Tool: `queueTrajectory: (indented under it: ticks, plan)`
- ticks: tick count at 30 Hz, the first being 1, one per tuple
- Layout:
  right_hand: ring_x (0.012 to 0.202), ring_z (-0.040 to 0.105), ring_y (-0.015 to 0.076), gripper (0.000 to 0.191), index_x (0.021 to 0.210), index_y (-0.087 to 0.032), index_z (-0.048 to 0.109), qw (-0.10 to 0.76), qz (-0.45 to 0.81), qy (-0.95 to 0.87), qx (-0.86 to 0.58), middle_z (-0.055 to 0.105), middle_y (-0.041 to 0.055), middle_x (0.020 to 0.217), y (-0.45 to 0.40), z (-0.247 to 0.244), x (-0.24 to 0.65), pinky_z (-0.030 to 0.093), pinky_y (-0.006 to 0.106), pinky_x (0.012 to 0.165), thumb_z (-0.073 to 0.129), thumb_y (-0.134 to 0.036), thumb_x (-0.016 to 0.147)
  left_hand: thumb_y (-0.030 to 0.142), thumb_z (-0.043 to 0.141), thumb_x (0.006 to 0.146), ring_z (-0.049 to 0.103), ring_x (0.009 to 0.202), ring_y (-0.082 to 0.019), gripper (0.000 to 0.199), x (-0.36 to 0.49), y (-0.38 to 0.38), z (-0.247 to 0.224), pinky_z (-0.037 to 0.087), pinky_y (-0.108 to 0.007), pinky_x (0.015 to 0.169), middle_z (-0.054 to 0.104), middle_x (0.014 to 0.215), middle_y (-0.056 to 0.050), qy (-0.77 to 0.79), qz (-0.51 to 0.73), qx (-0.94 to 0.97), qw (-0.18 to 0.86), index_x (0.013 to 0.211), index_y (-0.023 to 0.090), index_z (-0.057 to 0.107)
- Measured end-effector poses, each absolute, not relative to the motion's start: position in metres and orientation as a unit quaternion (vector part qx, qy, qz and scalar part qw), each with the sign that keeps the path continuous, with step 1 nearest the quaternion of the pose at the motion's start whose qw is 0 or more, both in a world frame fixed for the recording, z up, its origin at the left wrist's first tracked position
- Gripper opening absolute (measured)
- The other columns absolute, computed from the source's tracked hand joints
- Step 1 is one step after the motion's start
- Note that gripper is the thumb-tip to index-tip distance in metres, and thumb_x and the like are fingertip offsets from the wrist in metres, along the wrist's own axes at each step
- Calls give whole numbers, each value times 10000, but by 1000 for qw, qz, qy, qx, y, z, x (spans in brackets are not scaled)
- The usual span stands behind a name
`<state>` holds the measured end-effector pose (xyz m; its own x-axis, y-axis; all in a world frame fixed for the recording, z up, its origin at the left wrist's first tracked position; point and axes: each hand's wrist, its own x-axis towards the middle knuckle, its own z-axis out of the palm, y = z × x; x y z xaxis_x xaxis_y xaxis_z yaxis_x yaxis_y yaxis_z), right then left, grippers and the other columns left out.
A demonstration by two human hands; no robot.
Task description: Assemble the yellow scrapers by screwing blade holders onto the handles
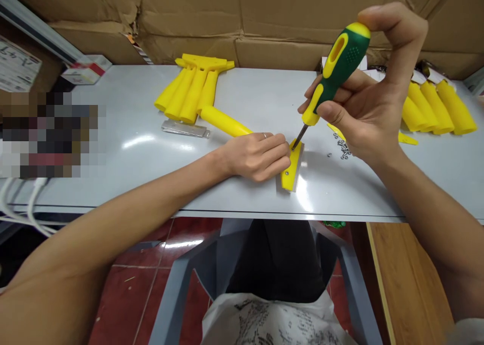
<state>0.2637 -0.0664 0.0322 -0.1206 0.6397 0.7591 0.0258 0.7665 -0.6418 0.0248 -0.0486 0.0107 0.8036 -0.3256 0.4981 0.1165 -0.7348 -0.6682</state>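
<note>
My left hand (259, 157) is closed around a yellow scraper (290, 176) lying on the table, its long handle pointing back to the left. A metal blade edge shows along the scraper head's right side, with a screw near its lower end. In my right hand (370, 90) is a green and yellow screwdriver (336, 67), tilted, its tip at the upper screw of the scraper head. My thumb and fingers grip its lower handle, while the index finger presses on the butt end. Small loose screws (343, 148) lie on the table by my right wrist.
Several yellow scraper handles (194, 90) lie on the table (132, 113) at back left, with flat metal blades (185, 129) in front. More yellow handles (456, 108) lie at far right. Cardboard (272, 22) stands behind. White cables (34, 204) hang at the left edge.
</note>
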Motion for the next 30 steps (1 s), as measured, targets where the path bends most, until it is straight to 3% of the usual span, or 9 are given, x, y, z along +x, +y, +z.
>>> queueTrajectory:
  ticks: [7,13,18,23,26,30]
  plan:
    - [808,684,150,781,1398,-520,530,621,184,-718,-254,475,-61,1537,-62,31,261,711,399,701,933,-634,739,71,601,1032,598,702,-119,310,25,-47,7,416,-249,537,616,769,3,56,-306,-875,370,762,194,512]
    - [745,574,100,858,1423,-488,597,654,92,-709,-247,513,-44,1462,-64,29,254,596,283,563,904,-789,680,68,586,1026,593,707,-119,306,24,-48,8,431,-251,540,613,784,-8,59,-305,-878,365,765,196,491]
    - [672,506,104,532,1378,-511,650,697,56,-661,-271,529,-27,1419,-68,27,246,577,322,553,790,-649,884,77,570,1035,595,703,-109,305,25,-48,8,443,-244,533,611,802,-3,49,-297,-878,374,769,204,489]
    - [839,618,180,600,1414,-500,625,656,60,-689,-302,527,-16,1448,-75,31,247,631,336,595,769,-701,867,59,578,1030,587,699,-124,313,24,-47,8,427,-266,536,608,774,-7,56,-300,-882,359,759,198,502]
    - [770,594,149,605,1448,-493,602,650,79,-690,-308,478,-29,1551,-77,30,246,627,351,593,746,-682,893,57,598,1024,597,706,-132,312,25,-47,8,425,-270,539,620,770,-13,58,-309,-879,360,751,188,521]
    - [722,571,123,584,1412,-472,622,689,57,-668,-277,521,-35,1511,-74,28,244,598,325,559,761,-677,882,52,603,1023,604,698,-127,318,25,-48,9,432,-254,535,632,761,-8,52,-310,-878,362,741,183,536]
